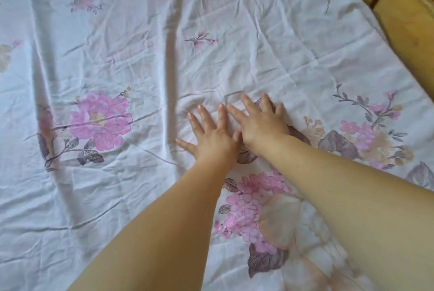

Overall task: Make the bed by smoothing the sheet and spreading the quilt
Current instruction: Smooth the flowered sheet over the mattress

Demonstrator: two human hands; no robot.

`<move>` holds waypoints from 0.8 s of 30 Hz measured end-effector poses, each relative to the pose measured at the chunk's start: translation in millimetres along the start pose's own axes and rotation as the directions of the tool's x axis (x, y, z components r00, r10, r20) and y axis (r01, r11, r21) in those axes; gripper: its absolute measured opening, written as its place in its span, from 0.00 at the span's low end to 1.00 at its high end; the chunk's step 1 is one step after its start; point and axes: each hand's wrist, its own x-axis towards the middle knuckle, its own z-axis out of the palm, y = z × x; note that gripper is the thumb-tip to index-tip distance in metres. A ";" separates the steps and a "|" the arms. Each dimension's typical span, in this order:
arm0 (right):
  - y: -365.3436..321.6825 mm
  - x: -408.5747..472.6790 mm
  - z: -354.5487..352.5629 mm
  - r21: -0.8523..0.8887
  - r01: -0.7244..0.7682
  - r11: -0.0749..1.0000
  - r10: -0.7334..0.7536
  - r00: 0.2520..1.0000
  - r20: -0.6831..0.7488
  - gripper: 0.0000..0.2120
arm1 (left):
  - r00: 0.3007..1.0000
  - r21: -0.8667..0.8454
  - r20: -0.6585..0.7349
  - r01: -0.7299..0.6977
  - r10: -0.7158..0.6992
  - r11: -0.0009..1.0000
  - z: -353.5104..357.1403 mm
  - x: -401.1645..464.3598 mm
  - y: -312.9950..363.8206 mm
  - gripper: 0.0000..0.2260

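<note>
A white sheet (131,60) printed with pink flowers and grey leaves covers almost the whole view, creased with long folds running away from me. My left hand (209,131) presses flat on it near the middle, fingers straight and spread. My right hand (260,119) lies flat just beside it, fingers straight, the two hands touching at the thumbs. Both bare forearms reach in from the bottom. No quilt is in view.
A yellow wooden bed frame (404,20) runs along the sheet's edge at the upper right. Two tall folds (173,39) in the sheet stand left of my hands.
</note>
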 end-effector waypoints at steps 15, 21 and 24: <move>158.3 -8.7 -9.8 0.022 -0.254 0.967 0.254 0.967 -0.032 0.25 | 0.943 -0.044 0.174 -0.281 0.284 0.959 34.5 -26.6 131.5 0.25; 187.9 -9.9 -23.1 0.093 -0.471 0.877 0.477 0.878 -0.049 0.26 | 0.801 -0.236 0.113 -0.553 0.588 0.799 20.6 -32.7 170.3 0.16; 144.8 4.8 -33.8 0.103 -0.363 0.926 0.372 0.924 -0.090 0.27 | 0.892 -0.141 -0.351 -0.350 0.283 0.926 5.1 -9.4 135.2 0.25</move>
